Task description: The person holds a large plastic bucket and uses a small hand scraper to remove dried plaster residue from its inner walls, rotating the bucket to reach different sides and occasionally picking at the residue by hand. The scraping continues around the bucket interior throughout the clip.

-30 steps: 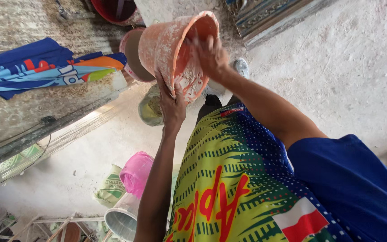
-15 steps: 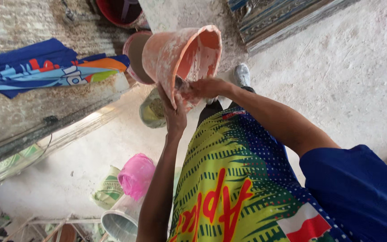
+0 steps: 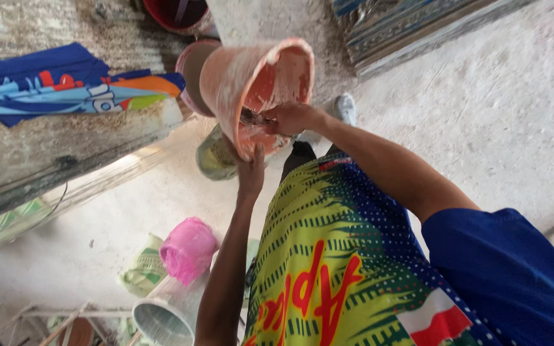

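Observation:
I hold an orange plastic bucket (image 3: 232, 83), smeared with whitish plaster, tipped on its side in front of my body. My left hand (image 3: 251, 174) grips its lower rim from below. Reaching into the bucket's mouth, my right hand (image 3: 291, 118) is closed on a small metal tool (image 3: 250, 117) that rests against the inner wall. My yellow-green patterned shirt (image 3: 328, 269) and blue sleeve (image 3: 508, 269) fill the lower right.
Behind the bucket stand a pinkish bucket (image 3: 189, 70), a red bucket (image 3: 174, 11) and a dirty greenish bucket (image 3: 214, 159). A blue printed cloth (image 3: 65, 86) lies on a concrete ledge. A pink bag (image 3: 188, 248) and a grey pipe (image 3: 165, 314) lie on the dusty floor. My shoe (image 3: 345, 107) shows.
My right hand has moved from the bucket's upper rim down into its mouth. The bucket has tilted further, and my left hand keeps its grip on the rim.

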A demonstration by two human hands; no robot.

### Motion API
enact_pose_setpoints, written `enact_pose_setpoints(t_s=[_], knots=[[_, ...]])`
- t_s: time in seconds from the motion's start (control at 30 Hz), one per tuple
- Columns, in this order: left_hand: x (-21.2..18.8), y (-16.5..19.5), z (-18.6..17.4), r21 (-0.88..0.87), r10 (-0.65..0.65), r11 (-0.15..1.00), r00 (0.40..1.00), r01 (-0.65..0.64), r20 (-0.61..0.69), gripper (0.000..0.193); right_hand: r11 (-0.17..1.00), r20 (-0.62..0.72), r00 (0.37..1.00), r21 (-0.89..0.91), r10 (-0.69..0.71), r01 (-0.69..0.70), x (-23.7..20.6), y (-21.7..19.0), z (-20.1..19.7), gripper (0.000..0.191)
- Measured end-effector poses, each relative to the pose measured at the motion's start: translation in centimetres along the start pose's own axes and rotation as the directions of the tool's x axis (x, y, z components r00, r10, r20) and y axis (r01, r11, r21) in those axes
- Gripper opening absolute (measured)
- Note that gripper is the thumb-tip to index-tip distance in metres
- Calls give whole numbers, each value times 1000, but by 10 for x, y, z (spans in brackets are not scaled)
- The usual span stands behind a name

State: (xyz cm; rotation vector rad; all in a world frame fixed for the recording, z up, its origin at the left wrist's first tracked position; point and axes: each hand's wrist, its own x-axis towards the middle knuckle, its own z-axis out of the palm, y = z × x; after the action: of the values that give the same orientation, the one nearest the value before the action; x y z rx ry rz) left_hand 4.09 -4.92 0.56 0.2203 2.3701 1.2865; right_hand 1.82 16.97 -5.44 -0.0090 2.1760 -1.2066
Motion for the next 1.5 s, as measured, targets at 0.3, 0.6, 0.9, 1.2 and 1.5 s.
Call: enact_pose_setpoints(t_s=[0.3,0.6,0.9,1.2,1.5], knots=[[39,32,25,-102,47,993,996,-55,-73,88,959,28,974,169,224,-226,10,-2,-14,54],[27,29,16,-77,-51,996,996,45,-70,94,820,-554,825,-418,111,-390,21,-5,-16,64],[17,31,15,21,-7,1000,1000,7,1,100,912,10,972,-343,-236,225,20,1,-16,54],[36,41,28,-190,-293,938,956,291,15,104,929,125,982,-328,-140,174,9,20,-15,63],[49,82,12,17,-129,991,992,129,1,105,952,-155,985,-304,-71,20,4,23,-5,60]])
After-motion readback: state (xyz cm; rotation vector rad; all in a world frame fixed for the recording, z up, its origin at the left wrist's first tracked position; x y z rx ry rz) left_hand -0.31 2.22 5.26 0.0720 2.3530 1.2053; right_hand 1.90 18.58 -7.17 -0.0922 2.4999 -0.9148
